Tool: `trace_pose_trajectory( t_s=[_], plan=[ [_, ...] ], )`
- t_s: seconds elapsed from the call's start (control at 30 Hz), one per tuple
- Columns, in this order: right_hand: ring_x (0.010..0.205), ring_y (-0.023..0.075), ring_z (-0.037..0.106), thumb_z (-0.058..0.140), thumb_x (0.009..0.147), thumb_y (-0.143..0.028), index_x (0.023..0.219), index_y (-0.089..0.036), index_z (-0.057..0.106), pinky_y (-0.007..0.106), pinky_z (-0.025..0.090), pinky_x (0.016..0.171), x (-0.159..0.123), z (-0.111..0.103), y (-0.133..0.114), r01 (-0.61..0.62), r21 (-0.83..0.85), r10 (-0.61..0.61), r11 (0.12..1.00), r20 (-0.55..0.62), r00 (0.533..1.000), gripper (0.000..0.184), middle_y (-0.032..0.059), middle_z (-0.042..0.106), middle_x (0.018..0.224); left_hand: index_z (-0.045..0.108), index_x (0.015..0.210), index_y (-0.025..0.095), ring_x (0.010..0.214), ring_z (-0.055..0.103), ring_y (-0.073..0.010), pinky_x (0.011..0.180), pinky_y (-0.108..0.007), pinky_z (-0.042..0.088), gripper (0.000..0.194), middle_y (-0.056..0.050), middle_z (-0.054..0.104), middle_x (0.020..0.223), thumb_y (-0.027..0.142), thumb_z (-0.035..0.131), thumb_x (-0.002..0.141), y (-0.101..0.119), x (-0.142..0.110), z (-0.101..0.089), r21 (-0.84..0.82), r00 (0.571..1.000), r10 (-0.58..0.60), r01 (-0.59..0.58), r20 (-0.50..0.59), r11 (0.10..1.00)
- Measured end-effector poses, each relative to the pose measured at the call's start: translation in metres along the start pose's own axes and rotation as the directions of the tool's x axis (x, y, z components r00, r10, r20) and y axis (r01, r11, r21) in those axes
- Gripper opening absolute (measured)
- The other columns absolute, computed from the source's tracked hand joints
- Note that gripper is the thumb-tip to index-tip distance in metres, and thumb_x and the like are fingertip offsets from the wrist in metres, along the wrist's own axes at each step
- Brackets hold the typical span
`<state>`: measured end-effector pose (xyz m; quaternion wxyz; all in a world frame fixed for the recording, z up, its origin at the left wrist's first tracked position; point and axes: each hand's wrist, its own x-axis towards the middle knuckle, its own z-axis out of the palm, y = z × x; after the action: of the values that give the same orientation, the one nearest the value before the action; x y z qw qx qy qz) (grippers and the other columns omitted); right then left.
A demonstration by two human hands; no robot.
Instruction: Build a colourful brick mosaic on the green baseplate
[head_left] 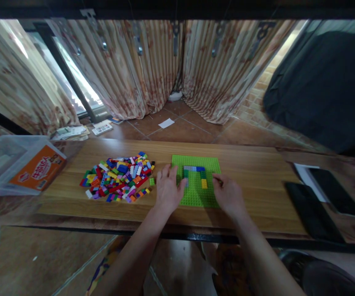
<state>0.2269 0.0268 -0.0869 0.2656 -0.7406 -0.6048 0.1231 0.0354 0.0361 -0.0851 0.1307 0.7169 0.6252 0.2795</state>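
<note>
A green baseplate (pixel 196 197) lies on the wooden board, with a row of bricks bent down at both ends. Its far side has grey and blue bricks (pixel 200 168); a green brick and a yellow brick (pixel 204 183) stand on its right arm. My left hand (pixel 168 190) rests over the plate's left edge, fingers apart, the thumb by a light grey-blue brick (pixel 186 182). At the plate's right edge is my right hand (pixel 230 196), its fingers curled and pinched together. Whatever may be between those fingertips is hidden or too small to name.
A pile of mixed coloured bricks (pixel 118 176) spreads on the board (pixel 251 176) to the left, a loose lime-green brick (pixel 151 181) beside it. A clear plastic bin (pixel 7 164) stands far left. Dark flat devices (pixel 313 209) lie on the right. Curtains (pixel 152 74) hang behind.
</note>
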Motion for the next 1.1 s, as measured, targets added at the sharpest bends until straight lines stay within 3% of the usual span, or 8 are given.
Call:
trace_pose_trajectory(
  t_s=[0.4,0.6,0.8,0.97,1.1],
  plan=[
    [0.085,0.0208,0.067,0.051,0.092,-0.027,0.112,-0.019,0.07,0.032,0.047,0.077,-0.006,0.002,-0.009,0.052,-0.117,-0.042,0.992,0.09,0.995,0.029,0.0095,0.07,0.102,0.062,0.129,0.018,0.128,0.044,-0.032,0.11,-0.05,0.036,0.039,-0.016,0.05,0.139,0.026,0.056,0.091,0.005,0.0,0.011,0.031,0.998,0.008,-0.01,0.058,0.999],
    [0.085,0.0197,0.066,0.052,0.092,-0.026,0.11,-0.02,0.072,0.033,0.048,0.079,-0.007,0.005,-0.008,0.083,-0.105,-0.077,0.991,0.064,0.995,0.028,0.0089,0.069,0.099,0.068,0.122,0.026,0.13,0.043,-0.0296,0.11,-0.05,0.036,0.033,-0.009,0.052,0.141,0.026,0.059,0.09,0.001,0.002,0.015,0.017,0.999,0.017,-0.018,0.047,1.0],
    [0.082,0.0184,0.066,0.05,0.091,-0.026,0.11,-0.02,0.073,0.032,0.049,0.079,-0.012,0.004,-0.005,0.103,-0.075,-0.099,0.992,0.055,0.994,0.03,0.0078,0.07,0.096,0.067,0.122,0.025,0.129,0.045,-0.0307,0.108,-0.052,0.037,0.033,-0.011,0.054,0.14,0.027,0.059,0.09,0.005,-0.005,0.006,0.047,0.996,0.026,-0.03,0.091,0.998],
    [0.079,0.0206,0.067,0.053,0.088,-0.028,0.099,-0.021,0.076,0.035,0.05,0.078,-0.015,-0.003,0.003,0.088,0.028,-0.091,0.996,0.129,0.988,0.027,0.0081,0.074,0.094,0.067,0.121,0.024,0.13,0.044,-0.0328,0.107,-0.055,0.037,0.032,-0.011,0.057,0.136,0.026,0.058,0.09,0.007,-0.022,-0.003,0.059,0.994,0.04,-0.047,0.103,0.997],
    [0.086,0.023,0.068,0.05,0.087,-0.031,0.1,-0.017,0.074,0.04,0.05,0.084,-0.005,-0.002,0.009,-0.031,0.235,0.023,0.972,0.035,0.999,0.031,0.0107,0.075,0.097,0.067,0.119,0.019,0.129,0.047,-0.0284,0.111,-0.05,0.037,0.03,-0.012,0.06,0.132,0.021,0.052,0.092,0.003,-0.019,-0.011,-0.077,1.0,0.014,-0.013,0.017,0.997]
  ],
)
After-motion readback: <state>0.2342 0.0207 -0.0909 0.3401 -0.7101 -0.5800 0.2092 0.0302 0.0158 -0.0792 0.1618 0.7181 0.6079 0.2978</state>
